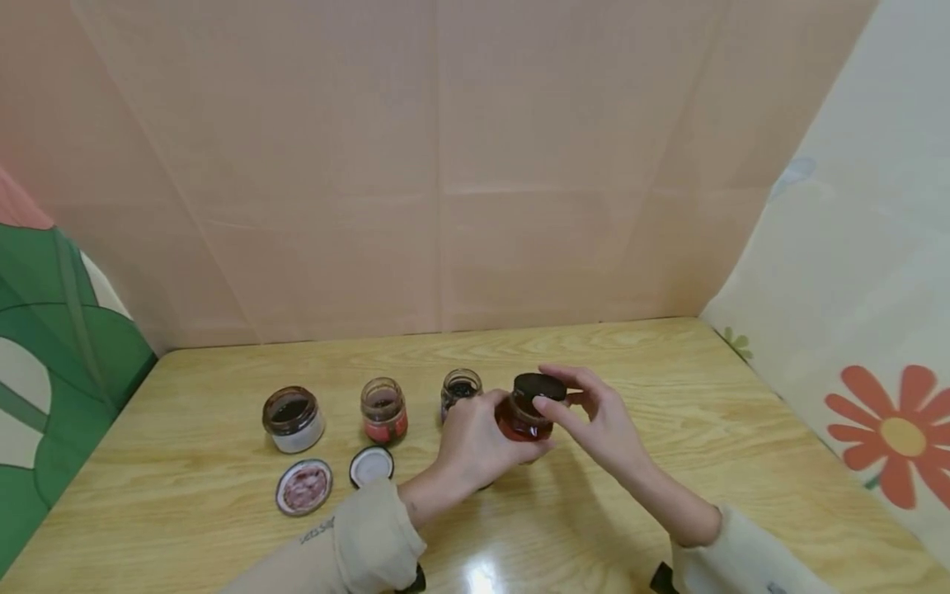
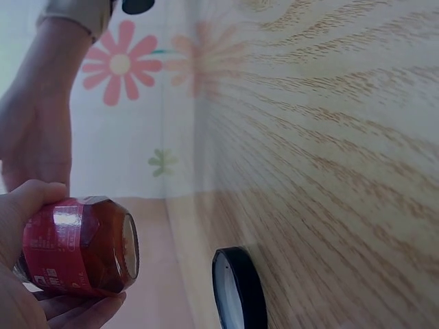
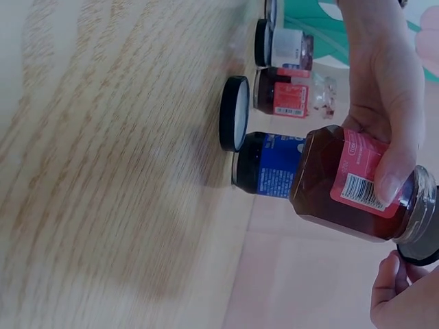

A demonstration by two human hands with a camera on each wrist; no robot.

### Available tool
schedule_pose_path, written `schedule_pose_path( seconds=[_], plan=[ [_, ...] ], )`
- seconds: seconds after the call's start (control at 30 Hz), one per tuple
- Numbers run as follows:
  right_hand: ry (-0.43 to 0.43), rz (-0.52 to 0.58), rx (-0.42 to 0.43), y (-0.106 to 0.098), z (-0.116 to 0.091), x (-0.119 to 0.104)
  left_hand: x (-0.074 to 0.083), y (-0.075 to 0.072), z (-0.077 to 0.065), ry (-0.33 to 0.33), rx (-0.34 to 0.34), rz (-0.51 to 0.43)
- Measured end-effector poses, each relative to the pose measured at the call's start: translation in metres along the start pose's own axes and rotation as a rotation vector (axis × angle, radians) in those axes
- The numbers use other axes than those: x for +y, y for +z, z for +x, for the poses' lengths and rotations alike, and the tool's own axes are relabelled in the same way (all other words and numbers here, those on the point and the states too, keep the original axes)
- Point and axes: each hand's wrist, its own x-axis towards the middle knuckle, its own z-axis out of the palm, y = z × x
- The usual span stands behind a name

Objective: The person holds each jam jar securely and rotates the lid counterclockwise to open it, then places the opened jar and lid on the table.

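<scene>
My left hand (image 1: 475,437) grips a glass jar (image 1: 519,422) of dark red-brown contents, held up off the table. A red label and a barcode show on it in the right wrist view. At the jar's mouth, my right hand (image 1: 604,421) pinches a black lid (image 1: 540,386) between thumb and fingers. In the right wrist view the lid (image 3: 420,248) sits tilted at the rim, part of its grey underside showing. Just behind my left hand stands a lidless jar (image 1: 458,386) with dark contents, partly hidden; its label is blue in the right wrist view.
To the left stand a lidless red-labelled jar (image 1: 384,412) and a squat lidless jar (image 1: 294,422) with dark contents. Two upturned lids (image 1: 371,467) lie in front of them. Another black-rimmed lid (image 2: 239,291) lies on the wooden table (image 1: 631,528), mostly hidden by my left hand in the head view.
</scene>
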Motion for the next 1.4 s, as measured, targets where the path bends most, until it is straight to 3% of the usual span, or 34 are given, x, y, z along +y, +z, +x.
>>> schedule_pose_path(
  seconds=[0.23, 0.43, 0.63, 0.9, 1.13, 1.27, 1.4],
  plan=[
    [0.183, 0.058, -0.006, -0.0041, 0.0008, -0.0019, 0.0008, 0.0009, 0.0004, -0.019, 0.001, 0.004],
    [0.269, 0.103, 0.006, -0.0040, 0.0009, -0.0006, 0.0008, 0.0018, 0.0013, -0.024, 0.001, 0.025],
    [0.367, 0.253, 0.062, -0.0029, 0.0001, 0.0003, 0.0009, 0.0029, 0.0021, -0.033, -0.002, 0.008],
    [0.386, 0.394, 0.072, -0.0055, -0.0041, 0.0029, -0.0017, 0.0035, 0.0045, -0.038, 0.013, -0.036],
    [0.361, 0.541, 0.208, -0.0037, -0.0074, 0.0066, -0.0027, 0.0053, 0.0065, -0.075, 0.022, -0.031],
    [0.413, 0.634, 0.268, -0.0005, -0.0078, 0.0067, -0.0028, 0.0057, 0.0067, -0.080, 0.025, -0.031],
    [0.452, 0.647, 0.285, 0.0007, -0.0081, 0.0063, -0.0033, 0.0062, 0.0073, -0.078, 0.024, -0.031]
  ],
)
